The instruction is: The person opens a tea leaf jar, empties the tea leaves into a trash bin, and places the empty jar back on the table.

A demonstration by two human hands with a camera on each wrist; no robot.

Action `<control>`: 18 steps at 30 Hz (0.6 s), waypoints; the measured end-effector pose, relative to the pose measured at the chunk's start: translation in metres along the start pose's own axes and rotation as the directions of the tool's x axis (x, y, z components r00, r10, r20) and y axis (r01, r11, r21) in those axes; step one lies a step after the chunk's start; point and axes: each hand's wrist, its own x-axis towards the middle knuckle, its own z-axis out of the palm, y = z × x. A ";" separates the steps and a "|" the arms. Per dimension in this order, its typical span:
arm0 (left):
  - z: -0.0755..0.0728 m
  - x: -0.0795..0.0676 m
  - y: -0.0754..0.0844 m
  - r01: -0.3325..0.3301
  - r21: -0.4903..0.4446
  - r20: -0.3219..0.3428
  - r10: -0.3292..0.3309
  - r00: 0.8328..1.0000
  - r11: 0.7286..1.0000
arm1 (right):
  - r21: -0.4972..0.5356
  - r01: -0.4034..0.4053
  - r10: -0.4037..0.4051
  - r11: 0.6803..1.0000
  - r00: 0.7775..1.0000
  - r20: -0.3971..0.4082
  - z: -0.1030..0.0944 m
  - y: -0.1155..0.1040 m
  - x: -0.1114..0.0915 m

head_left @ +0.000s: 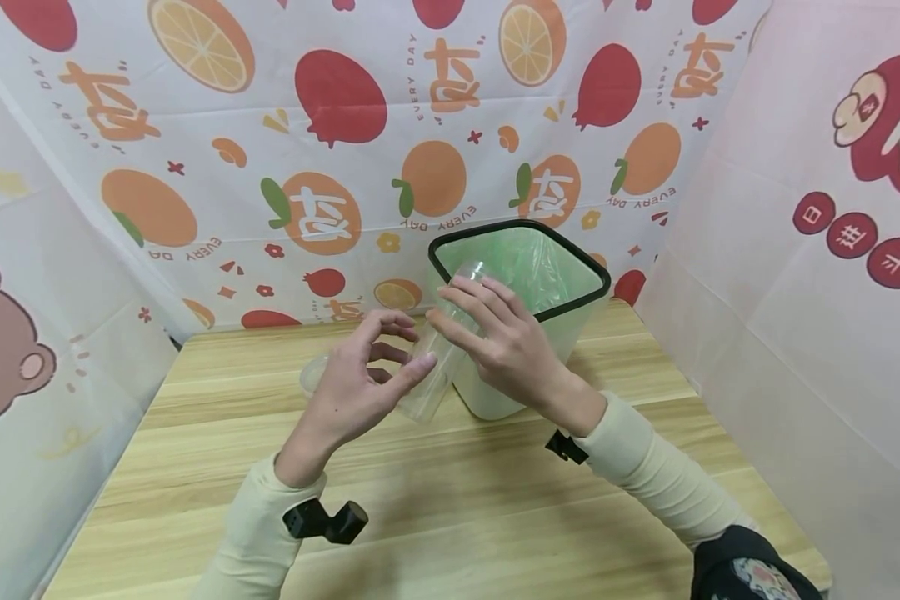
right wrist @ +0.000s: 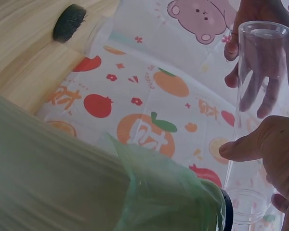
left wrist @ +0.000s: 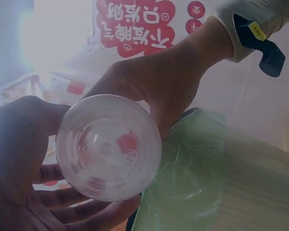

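Note:
A clear cylindrical plastic container [head_left: 429, 392] slants between my two hands, its upper end in front of the bin opening. My right hand [head_left: 504, 342] grips it near that end, thumb on one side and fingers on the other. My left hand [head_left: 360, 379] is beside the lower part, fingers loosely bent and spread, thumb overlapping the wall. In the left wrist view, the round end of the container [left wrist: 108, 147] faces the camera, with left fingers [left wrist: 77, 211] behind it. Through the clear wall in the right wrist view, several left fingers [right wrist: 262, 94] show.
A pale green waste bin [head_left: 570, 321] with a black rim and green liner [head_left: 540, 267] stands at the table's back right. Partly hidden behind my left hand is a clear round piece [head_left: 311, 375]. A dark round piece [right wrist: 70, 23] lies near it on the wooden table [head_left: 450, 508].

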 end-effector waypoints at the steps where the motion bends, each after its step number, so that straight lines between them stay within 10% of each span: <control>1: 0.000 0.000 0.000 0.010 -0.010 0.010 -0.010 1.000 1.000 | -0.003 0.005 -0.005 1.000 1.000 0.000 0.000 -0.001 0.000; 18: -0.001 -0.007 -0.007 0.147 -0.149 0.182 -0.119 0.976 0.978 | -0.035 0.066 -0.066 0.997 0.998 -0.001 -0.001 -0.015 -0.002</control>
